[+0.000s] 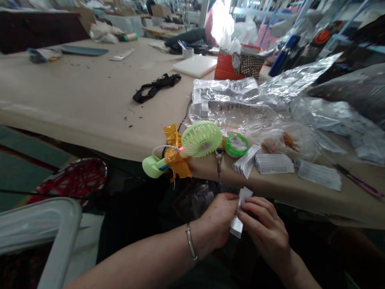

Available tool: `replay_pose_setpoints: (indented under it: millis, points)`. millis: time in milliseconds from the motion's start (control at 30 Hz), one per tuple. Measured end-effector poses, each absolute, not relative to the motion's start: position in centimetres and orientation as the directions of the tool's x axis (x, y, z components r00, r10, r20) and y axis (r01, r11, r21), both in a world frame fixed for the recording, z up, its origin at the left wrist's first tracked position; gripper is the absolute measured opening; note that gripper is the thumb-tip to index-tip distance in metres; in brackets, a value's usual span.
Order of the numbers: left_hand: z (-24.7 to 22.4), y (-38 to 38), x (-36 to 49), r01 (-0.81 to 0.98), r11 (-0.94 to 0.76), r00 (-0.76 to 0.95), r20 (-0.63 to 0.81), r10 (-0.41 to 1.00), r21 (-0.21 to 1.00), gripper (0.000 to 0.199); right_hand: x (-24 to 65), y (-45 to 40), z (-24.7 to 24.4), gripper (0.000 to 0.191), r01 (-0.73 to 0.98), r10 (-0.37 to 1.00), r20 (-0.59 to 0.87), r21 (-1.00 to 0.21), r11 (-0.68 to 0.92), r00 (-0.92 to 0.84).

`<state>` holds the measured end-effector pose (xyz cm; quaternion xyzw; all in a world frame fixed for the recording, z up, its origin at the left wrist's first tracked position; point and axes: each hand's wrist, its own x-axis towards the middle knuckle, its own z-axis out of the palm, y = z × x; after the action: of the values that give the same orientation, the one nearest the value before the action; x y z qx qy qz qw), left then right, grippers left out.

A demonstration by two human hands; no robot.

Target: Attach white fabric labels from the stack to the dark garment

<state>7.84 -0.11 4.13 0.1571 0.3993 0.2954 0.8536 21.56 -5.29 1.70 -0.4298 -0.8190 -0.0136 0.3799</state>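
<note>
Just below the table's front edge, my left hand [218,218] is closed round a small stack of white printed labels [237,226], which stands tilted between my hands. The fingers of my right hand [267,228] press on the stack's right side near its upper part. Fanned white labels [246,160] lie on the table edge above, beside a second row of labels [274,163] and a third, clear-looking pile [319,175]. A round green tub [236,145] with white stuff inside sits behind the fanned labels.
A green fan [201,139] is taped at the table edge, beside a pointed tool [219,162]. Plastic bags [234,108] cover the right side. Purple-handled tweezers or scissors [359,181] lie far right. A white plastic container [64,224] stands lower left, near a red-filled basket [75,180].
</note>
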Motion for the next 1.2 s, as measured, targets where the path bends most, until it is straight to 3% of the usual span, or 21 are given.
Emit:
replay_pose_setpoints:
  millis: [367,667,767,833,900,967,1067,1200]
  points:
    - [3.5,-0.1,7.5,-0.423,0.784,0.453,-0.643,0.618,0.455,0.009,21.8,-5.4,1.6,0.027,0.723,0.719,0.561,-0.28,0.631,-0.41]
    - [3.2,-0.3,7.2,-0.401,0.778,0.497,-0.6,0.628,0.483,0.023,21.6,-5.5,1.7,0.027,0.695,0.711,0.556,-0.298,0.655,-0.431]
    - [3.2,-0.2,7.0,-0.345,0.788,0.481,-0.625,0.615,0.51,0.018,21.8,-5.8,1.4,0.03,0.679,0.756,0.568,-0.416,0.605,-0.326]
    - [3.4,-0.2,6.9,-0.291,0.802,0.502,-0.63,0.592,0.522,0.02,22.1,-5.9,1.2,0.023,0.656,0.834,0.544,-0.598,0.461,-0.091]
    - [3.7,-0.4,6.8,-0.231,0.809,0.541,-0.619,0.569,0.541,0.025,22.4,-5.6,1.0,0.015,0.531,0.905,0.39,-0.81,0.249,0.169]
    - [3.9,-0.6,6.7,-0.194,0.805,0.564,-0.607,0.559,0.561,0.028,22.4,-5.1,0.9,0.016,0.302,0.952,0.127,-0.952,0.04,0.277]
    - [4.0,-1.0,6.5,-0.194,0.783,0.575,-0.578,0.579,0.591,0.031,21.8,-4.4,0.9,0.023,-0.021,0.962,-0.174,-0.985,-0.174,0.21]
    - [3.9,-1.0,6.0,-0.164,0.785,0.669,-0.518,0.534,0.598,0.033,20.7,-4.3,1.0,0.026,-0.154,0.945,-0.264,-0.959,-0.237,0.191]
